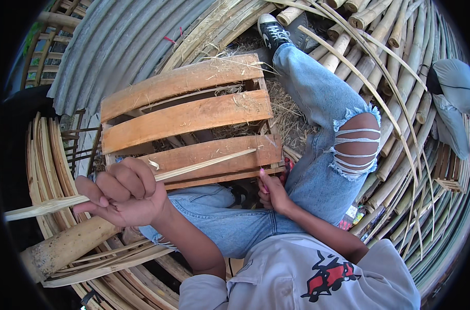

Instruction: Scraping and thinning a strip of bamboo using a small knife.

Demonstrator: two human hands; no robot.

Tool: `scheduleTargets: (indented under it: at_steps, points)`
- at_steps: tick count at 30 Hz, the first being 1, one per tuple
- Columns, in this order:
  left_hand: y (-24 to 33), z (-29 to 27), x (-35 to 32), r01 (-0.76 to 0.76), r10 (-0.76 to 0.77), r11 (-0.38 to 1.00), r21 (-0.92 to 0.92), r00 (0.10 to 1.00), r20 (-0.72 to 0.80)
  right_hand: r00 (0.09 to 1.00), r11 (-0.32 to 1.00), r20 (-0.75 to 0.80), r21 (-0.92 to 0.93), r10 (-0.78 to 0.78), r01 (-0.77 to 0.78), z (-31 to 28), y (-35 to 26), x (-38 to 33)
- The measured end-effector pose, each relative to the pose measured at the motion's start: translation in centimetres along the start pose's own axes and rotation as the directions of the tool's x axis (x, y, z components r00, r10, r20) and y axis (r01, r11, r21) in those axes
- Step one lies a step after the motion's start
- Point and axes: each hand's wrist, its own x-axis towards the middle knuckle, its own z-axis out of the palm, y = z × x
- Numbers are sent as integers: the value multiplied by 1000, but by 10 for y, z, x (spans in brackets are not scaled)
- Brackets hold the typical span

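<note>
The left hand (126,191) grips a bamboo strip (209,163) slanting over the slatted wooden crate (188,120); the right hand (276,192), at the crate's near-right corner, clasps a pink-handled tool (265,182). Shavings (290,112) beside the crate suggest paring is underway, remainder unclear. Jeans (315,85) bound its right; its far slats offer room.

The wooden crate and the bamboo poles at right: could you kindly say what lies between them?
Pale shavings and the right leg, in the head view.

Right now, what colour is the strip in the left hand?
The strip is pale cream-yellow, best seen in the head view.
</note>
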Motion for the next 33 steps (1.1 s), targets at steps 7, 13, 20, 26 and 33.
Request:
scheduleTargets:
  at_steps: [7, 13, 20, 26, 33]
  points:
    - [1, 9, 0, 13, -7, 996, 93, 998, -63, 994, 977, 68, 190, 89, -101, -1, 3, 10]
    - [0, 9, -1, 46, -32, 993, 105, 991, -132, 974, 997, 218, 53, -61, 51, 10, -1, -2]
    - [-4, 14, 3, 61, -38, 984, 167, 990, -137, 989, 999, 141, 12, -53, 52, 10, -7, 1]
    - [-7, 19, 2, 71, -53, 987, 148, 991, -124, 987, 987, 102, -85, -126, 135, 12, -7, -2]
    - [-6, 10, 3, 31, -16, 991, 134, 994, -109, 982, 992, 169, -73, -88, 102, 14, -13, -3]
